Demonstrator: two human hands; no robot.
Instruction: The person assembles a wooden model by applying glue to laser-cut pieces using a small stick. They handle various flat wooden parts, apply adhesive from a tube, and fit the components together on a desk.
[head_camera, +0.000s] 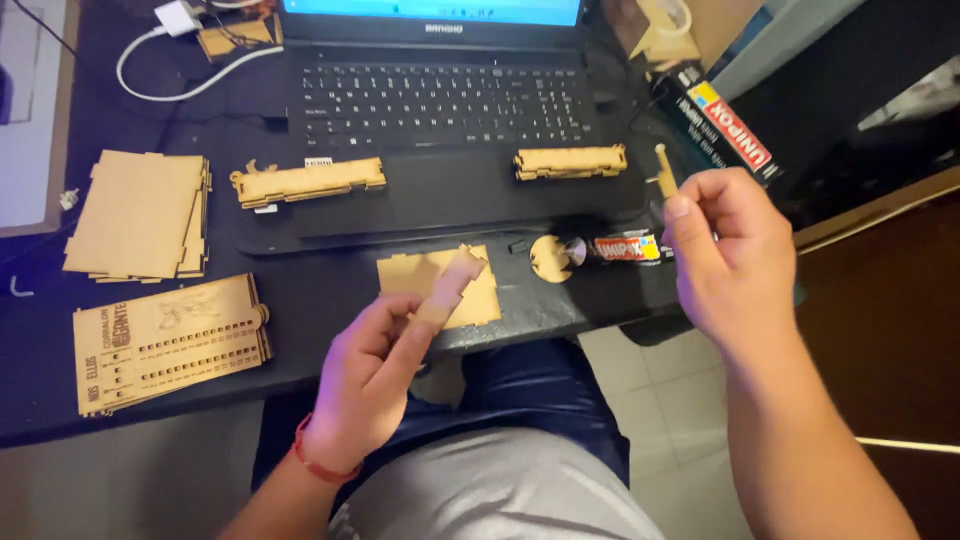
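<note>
My left hand (368, 380) pinches a small flat wooden strip (450, 285) over the front edge of the dark desk, just above a square wooden sheet (478, 300). My right hand (728, 255) is raised at the right, fingers closed on a thin wooden stick (664, 172). Directly left of that hand lies a glue tube (618, 247), its nozzle against a small round wooden disc (549, 258).
An open black laptop (440, 110) fills the back of the desk, with two long wooden assemblies (308, 181) (570, 161) resting on it. Stacked wooden panels (138, 213) and an engraved panel (165, 340) lie left. A glue box (725, 125) and white cable (185, 85) sit behind.
</note>
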